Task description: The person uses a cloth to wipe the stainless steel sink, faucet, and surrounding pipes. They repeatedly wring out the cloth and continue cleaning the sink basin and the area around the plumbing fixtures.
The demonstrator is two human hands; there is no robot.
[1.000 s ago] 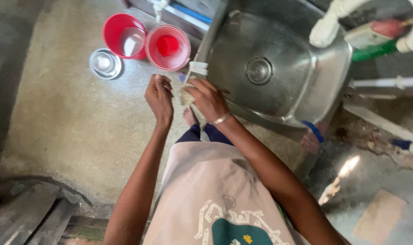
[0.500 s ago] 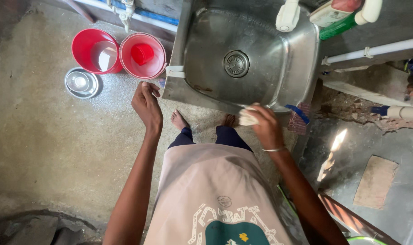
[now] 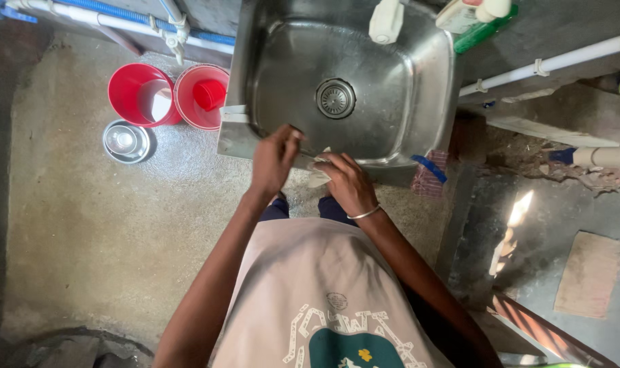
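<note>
I stand in front of a steel sink (image 3: pixel 391 88) with a round drain (image 3: pixel 335 98). My left hand (image 3: pixel 274 160) rests on the sink's front rim, fingers curled over the edge. My right hand (image 3: pixel 344 180), with a thin bangle on the wrist, is closed on a pale cloth (image 3: pixel 319 178) pressed against the same front rim. The two hands are close together, almost touching. A white tap (image 3: pixel 386 19) stands at the back of the sink.
Left of the sink on the concrete floor stand two red buckets (image 3: pixel 139 95), one holding a red mug (image 3: pixel 209 93), and a small steel bowl (image 3: pixel 126 142). White and blue pipes (image 3: pixel 119 17) run along the wall. A blue-handled brush (image 3: pixel 429 168) hangs at the sink's right corner.
My right hand with the cloth has moved left along the sink's front rim toward the left hand. My left hand has come onto the rim. The view has shifted right.
</note>
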